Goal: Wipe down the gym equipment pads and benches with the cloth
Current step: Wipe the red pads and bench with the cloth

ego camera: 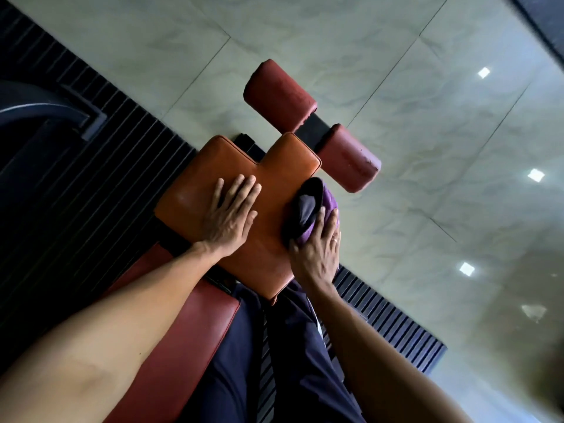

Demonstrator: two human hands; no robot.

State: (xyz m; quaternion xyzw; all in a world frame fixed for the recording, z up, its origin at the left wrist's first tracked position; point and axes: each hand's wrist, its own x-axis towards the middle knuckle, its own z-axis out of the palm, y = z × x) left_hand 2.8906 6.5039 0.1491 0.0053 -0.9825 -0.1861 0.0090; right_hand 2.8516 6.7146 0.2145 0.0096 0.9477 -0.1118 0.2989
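Hands share one pad. The left hand (230,213) lies flat on the orange pad (274,160), fingers straight and released, pressing down. Left of it runs a ribbed black mat (76,193), and under its forearm sits a red bench (183,325) with a smooth, padded skin.

The pad looks like thick, slightly glossy leatherette with rounded corners, and a square notch is cut into its far edge just beyond the left fingers.

The right hand (317,254) grasps the cloth (308,206), wadded under its curled fingers at the pad's edge, right of the left hand. The cloth is soft, purple on one face and dark on the other.

Beyond the right hand sit two dark red rollers (279,96), stubby cylinders with scuffed skin on a black bar. Further right is pale, shiny tile floor (427,117).

The wipe seems to be on the pad's right side. To do it well:
- Brace with the left palm.
- Flatten the wad so more cloth meets the surface.
- Sweep in overlapping strokes toward the left hand, then lift that hand to reach the patch beneath it.
- Run the cloth into the notch and down the side seams.
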